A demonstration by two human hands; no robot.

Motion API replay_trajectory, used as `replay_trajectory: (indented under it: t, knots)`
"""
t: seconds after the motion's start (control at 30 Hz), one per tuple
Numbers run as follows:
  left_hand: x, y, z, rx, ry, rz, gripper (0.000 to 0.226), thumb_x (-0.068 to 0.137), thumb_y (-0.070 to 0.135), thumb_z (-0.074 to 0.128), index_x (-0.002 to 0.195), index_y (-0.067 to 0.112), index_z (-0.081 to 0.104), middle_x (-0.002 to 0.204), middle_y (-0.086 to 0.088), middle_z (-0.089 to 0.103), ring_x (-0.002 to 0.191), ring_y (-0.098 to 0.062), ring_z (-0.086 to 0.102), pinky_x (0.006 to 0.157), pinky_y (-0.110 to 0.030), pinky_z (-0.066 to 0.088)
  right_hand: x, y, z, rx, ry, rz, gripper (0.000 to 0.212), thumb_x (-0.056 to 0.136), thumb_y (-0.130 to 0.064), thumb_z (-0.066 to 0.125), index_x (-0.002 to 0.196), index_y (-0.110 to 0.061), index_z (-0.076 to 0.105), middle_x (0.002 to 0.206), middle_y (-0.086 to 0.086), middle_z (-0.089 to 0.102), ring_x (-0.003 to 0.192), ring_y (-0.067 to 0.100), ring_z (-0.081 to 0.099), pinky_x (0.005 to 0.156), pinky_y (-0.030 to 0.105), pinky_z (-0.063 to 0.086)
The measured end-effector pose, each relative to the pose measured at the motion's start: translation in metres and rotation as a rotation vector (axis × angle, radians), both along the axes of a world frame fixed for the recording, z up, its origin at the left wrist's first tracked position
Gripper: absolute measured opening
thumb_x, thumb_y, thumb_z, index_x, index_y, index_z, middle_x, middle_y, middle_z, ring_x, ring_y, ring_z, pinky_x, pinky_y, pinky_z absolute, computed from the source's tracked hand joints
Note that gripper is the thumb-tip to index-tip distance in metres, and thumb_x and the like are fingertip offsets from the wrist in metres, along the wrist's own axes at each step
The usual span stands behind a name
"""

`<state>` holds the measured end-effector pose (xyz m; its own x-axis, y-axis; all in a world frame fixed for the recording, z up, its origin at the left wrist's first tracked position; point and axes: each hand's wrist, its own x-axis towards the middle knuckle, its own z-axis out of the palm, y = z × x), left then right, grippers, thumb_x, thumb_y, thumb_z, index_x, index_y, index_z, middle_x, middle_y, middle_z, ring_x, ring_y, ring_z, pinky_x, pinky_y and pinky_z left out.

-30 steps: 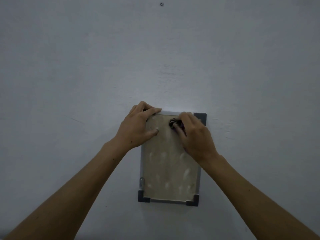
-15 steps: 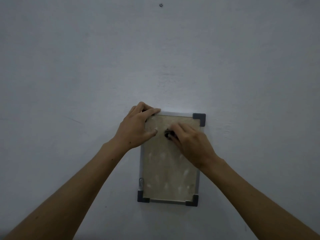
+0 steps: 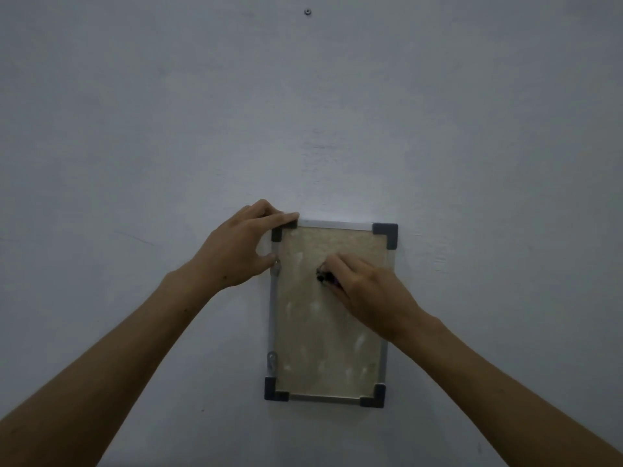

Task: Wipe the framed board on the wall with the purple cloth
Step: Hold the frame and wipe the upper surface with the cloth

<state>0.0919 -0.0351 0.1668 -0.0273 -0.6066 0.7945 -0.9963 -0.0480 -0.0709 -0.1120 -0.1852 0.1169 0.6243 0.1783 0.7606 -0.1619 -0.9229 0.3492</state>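
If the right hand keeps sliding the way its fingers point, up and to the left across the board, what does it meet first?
Probably the left hand, whose fingers grip the board's top-left corner. Between it and the right hand with the cloth lies only bare board surface, then the frame edge.

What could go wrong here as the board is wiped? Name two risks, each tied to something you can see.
1. The purple cloth is bunched small under the right hand, so pale smears lower on the framed board may be missed.
2. Only the left hand steadies the top-left corner; hard rubbing might shift the board.
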Motion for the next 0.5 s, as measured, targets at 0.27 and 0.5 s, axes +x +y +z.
replay_trajectory:
  t: [0.27, 0.5]
  knots:
    - [-0.004, -0.003, 0.003, -0.041, 0.063, -0.041, 0.067, 0.079, 0.016, 0.08, 0.14, 0.025, 0.054, 0.116, 0.005, 0.053, 0.106, -0.014, 0.053, 0.095, -0.038, 0.053, 0.011, 0.005, 0.006, 0.064, -0.072, 0.01, 0.012, 0.101, -0.021, 0.058, 0.105, -0.01, 0.06, 0.097, 0.005, 0.062, 0.078, 0.016, 0.057, 0.066, 0.035, 0.055]
    - [-0.005, -0.003, 0.0, -0.05, 0.102, -0.054, 0.067, 0.08, 0.014, 0.079, 0.141, 0.024, 0.053, 0.117, 0.004, 0.051, 0.107, -0.017, 0.054, 0.096, -0.041, 0.053, 0.013, 0.005, -0.001, 0.119, -0.239, -0.002, 0.014, 0.098, -0.021, 0.062, 0.105, -0.01, 0.06, 0.096, 0.006, 0.063, 0.078, 0.015, 0.058, 0.062, 0.03, 0.056]
